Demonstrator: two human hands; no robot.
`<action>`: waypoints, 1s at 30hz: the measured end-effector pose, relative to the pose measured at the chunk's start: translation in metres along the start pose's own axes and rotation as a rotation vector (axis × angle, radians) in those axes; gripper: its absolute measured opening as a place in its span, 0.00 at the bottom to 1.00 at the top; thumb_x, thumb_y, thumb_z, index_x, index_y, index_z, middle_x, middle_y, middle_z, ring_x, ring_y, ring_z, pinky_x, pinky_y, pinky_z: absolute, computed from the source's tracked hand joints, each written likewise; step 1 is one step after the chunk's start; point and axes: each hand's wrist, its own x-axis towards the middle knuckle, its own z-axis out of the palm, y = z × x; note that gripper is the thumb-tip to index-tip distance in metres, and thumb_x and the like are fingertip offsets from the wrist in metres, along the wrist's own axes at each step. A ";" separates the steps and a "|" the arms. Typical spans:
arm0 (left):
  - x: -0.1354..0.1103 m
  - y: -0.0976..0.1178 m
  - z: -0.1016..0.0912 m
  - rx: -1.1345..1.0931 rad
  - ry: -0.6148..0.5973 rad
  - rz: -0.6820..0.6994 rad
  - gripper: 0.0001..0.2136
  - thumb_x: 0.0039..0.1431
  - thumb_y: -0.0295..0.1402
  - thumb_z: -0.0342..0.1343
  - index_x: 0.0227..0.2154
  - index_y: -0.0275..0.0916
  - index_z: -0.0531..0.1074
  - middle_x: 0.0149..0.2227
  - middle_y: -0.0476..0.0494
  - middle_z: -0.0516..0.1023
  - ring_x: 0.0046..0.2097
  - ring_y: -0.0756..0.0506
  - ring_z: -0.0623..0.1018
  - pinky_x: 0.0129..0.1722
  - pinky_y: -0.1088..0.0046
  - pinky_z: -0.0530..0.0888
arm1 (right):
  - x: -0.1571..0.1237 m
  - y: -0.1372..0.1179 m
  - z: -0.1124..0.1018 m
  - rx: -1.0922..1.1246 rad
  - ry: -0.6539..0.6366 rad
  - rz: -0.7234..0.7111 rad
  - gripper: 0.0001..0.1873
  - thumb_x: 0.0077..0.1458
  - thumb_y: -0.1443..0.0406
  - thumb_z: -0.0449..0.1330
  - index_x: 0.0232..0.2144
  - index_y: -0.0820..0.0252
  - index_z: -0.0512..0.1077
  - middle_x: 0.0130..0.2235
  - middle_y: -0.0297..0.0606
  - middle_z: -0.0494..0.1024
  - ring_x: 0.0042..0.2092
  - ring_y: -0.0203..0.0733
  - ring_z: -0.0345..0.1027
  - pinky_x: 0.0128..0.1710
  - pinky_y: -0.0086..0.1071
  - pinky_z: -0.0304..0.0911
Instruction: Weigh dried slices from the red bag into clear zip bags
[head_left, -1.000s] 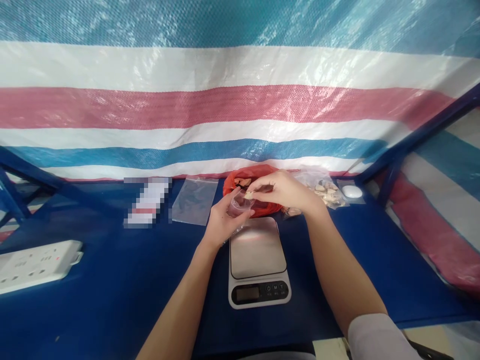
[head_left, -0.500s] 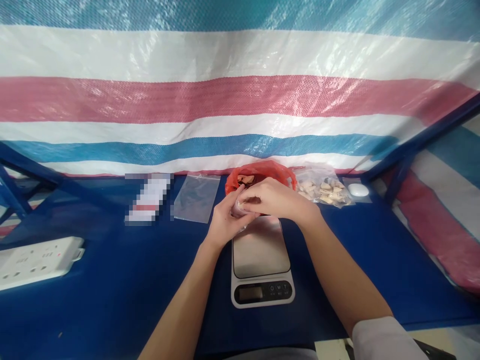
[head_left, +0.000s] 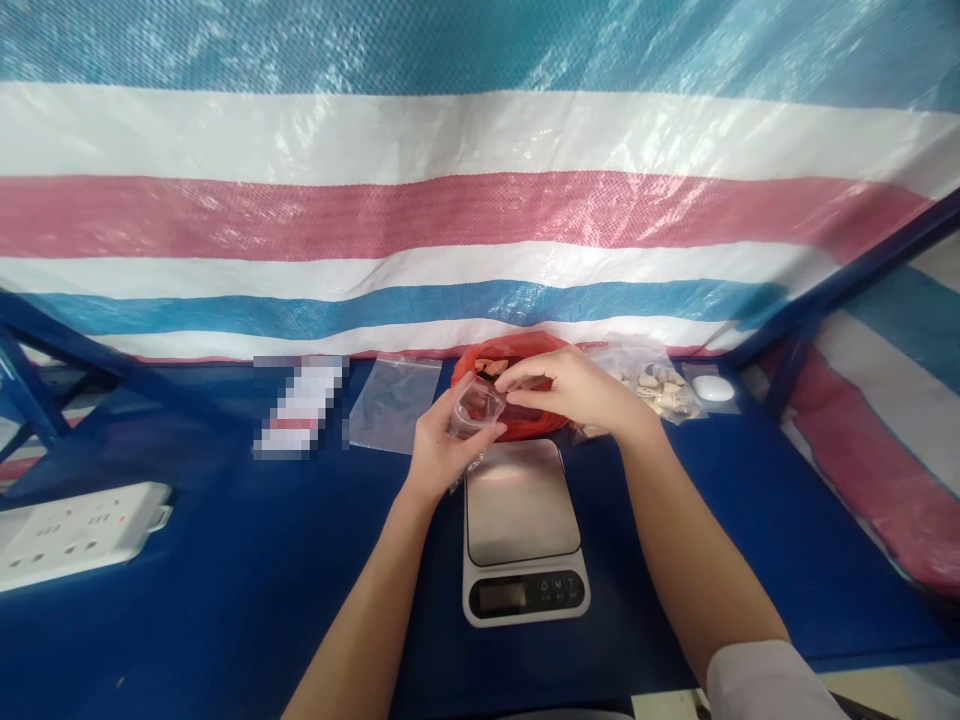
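My left hand point(head_left: 442, 435) is wrapped round a small clear plastic bag point(head_left: 476, 408), whose mouth stands open in a rounded ring. At the bag's right rim, the thumb and fingertips of my right hand point(head_left: 559, 388) come together on its edge. Both hands are above the near side of a red plastic bag point(head_left: 525, 428) with brown pieces point(head_left: 491, 368) inside. Just below them lies a kitchen scale point(head_left: 523, 505) with a bare steel plate; no reading can be made out on its display.
Clear bags of pale dried slices point(head_left: 664, 390) lie right of the red bag, beside a white oval object point(head_left: 712, 388). On the left are a flat clear bag point(head_left: 394, 405), a blurred-out packet point(head_left: 304, 405) and a white power strip point(head_left: 82, 535). A striped sheet point(head_left: 480, 210) hangs behind the blue table point(head_left: 262, 600).
The small clear bag's mouth has been spread wider. My right hand has moved slightly right, from over the bag to its rim. The view has tilted up a little.
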 end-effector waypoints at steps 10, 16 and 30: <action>0.000 -0.008 -0.011 -0.007 0.010 -0.058 0.33 0.50 0.42 0.68 0.59 0.38 0.70 0.51 0.37 0.79 0.51 0.39 0.80 0.54 0.60 0.75 | 0.014 0.039 0.015 -0.220 0.042 0.142 0.15 0.60 0.68 0.59 0.46 0.50 0.80 0.47 0.34 0.83 0.48 0.44 0.76 0.51 0.35 0.66; 0.000 -0.004 -0.009 -0.011 -0.010 0.011 0.30 0.50 0.41 0.67 0.57 0.38 0.71 0.45 0.40 0.81 0.45 0.42 0.81 0.49 0.63 0.77 | 0.033 0.050 0.034 -0.423 0.013 0.120 0.17 0.62 0.68 0.57 0.51 0.53 0.77 0.52 0.38 0.80 0.52 0.48 0.74 0.51 0.37 0.66; 0.001 -0.005 -0.006 -0.041 -0.006 0.063 0.25 0.52 0.38 0.67 0.54 0.38 0.74 0.42 0.41 0.81 0.42 0.44 0.81 0.47 0.66 0.78 | 0.052 0.066 0.058 -0.544 -0.015 0.150 0.20 0.63 0.67 0.53 0.55 0.51 0.73 0.58 0.35 0.75 0.58 0.47 0.69 0.53 0.39 0.68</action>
